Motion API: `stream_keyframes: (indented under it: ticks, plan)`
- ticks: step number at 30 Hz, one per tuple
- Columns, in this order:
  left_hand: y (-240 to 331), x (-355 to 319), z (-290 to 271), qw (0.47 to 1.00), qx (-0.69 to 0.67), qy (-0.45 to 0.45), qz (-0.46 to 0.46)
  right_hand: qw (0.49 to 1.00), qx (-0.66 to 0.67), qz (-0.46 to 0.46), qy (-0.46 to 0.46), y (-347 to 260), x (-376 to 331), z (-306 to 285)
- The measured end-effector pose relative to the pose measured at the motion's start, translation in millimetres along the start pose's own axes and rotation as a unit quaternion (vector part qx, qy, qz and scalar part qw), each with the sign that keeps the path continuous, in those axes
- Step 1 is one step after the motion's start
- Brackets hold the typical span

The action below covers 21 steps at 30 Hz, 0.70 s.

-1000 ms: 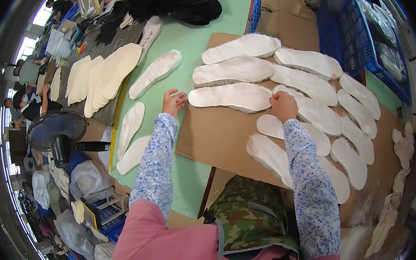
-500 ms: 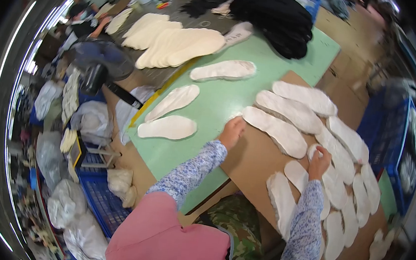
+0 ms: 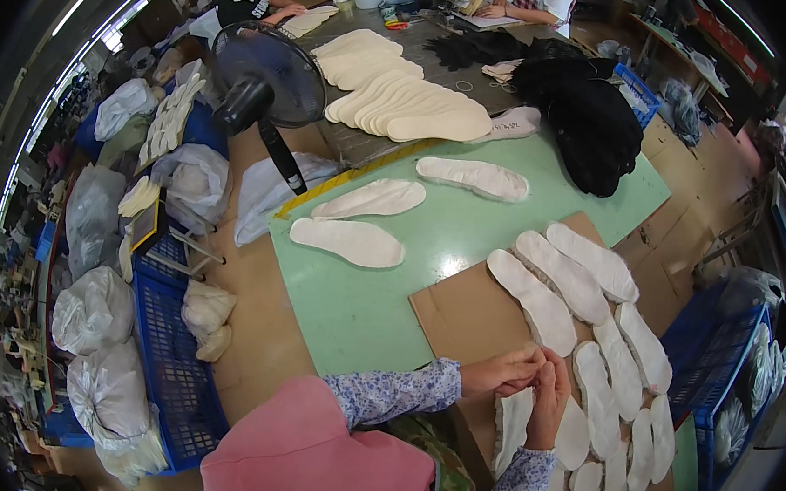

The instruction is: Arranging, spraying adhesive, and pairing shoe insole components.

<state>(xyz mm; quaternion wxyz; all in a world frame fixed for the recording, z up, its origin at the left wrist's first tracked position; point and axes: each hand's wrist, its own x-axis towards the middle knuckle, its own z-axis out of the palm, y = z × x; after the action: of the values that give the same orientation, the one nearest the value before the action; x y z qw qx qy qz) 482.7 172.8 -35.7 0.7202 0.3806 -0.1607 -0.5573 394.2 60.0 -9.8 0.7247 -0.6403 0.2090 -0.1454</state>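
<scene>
My left hand (image 3: 498, 373) and my right hand (image 3: 548, 401) meet above a brown cardboard sheet (image 3: 443, 317), fingertips pinched together. Anything between the fingers is too small or hidden to make out. Several white fluffy-edged insoles (image 3: 532, 303) lie in rows on the cardboard, some partly under my hands and right forearm. On the green tabletop (image 3: 335, 315), left of the cardboard, rest a white insole (image 3: 472, 178) at the back and two others, a slimmer insole (image 3: 369, 199) and a wider insole (image 3: 348, 243).
Fanned cream insole shapes (image 3: 414, 107) and a black fabric heap (image 3: 600, 123) cover the far table. A black fan (image 3: 273, 71) stands at its left. Blue crates (image 3: 191, 359) and stuffed plastic bags (image 3: 106, 314) line the left floor; another blue crate (image 3: 706, 357) is right. Two people sit beyond.
My left hand has moved right, off the cardboard's left edge, to meet my right hand. My right hand has left the insole it was touching. The head view has shifted, showing more of the far table.
</scene>
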Motion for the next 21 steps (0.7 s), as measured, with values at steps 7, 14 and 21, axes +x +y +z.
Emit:
stream_keyframes:
  ticks: [7,14,21]
  plan:
    - [0.9,-14.8,15.2,0.949,0.286,-0.134,0.013,0.981,-0.178,-0.073,0.039,-14.3,-50.1,-17.2]
    - [13.5,-30.1,37.0,0.913,0.346,-0.205,-0.07,0.924,-0.379,-0.044,0.04,-28.7,-93.9,-28.1]
    - [2.8,-47.8,56.7,0.883,0.42,-0.21,-0.006,0.864,-0.486,-0.123,0.051,-7.4,-123.5,-35.7]
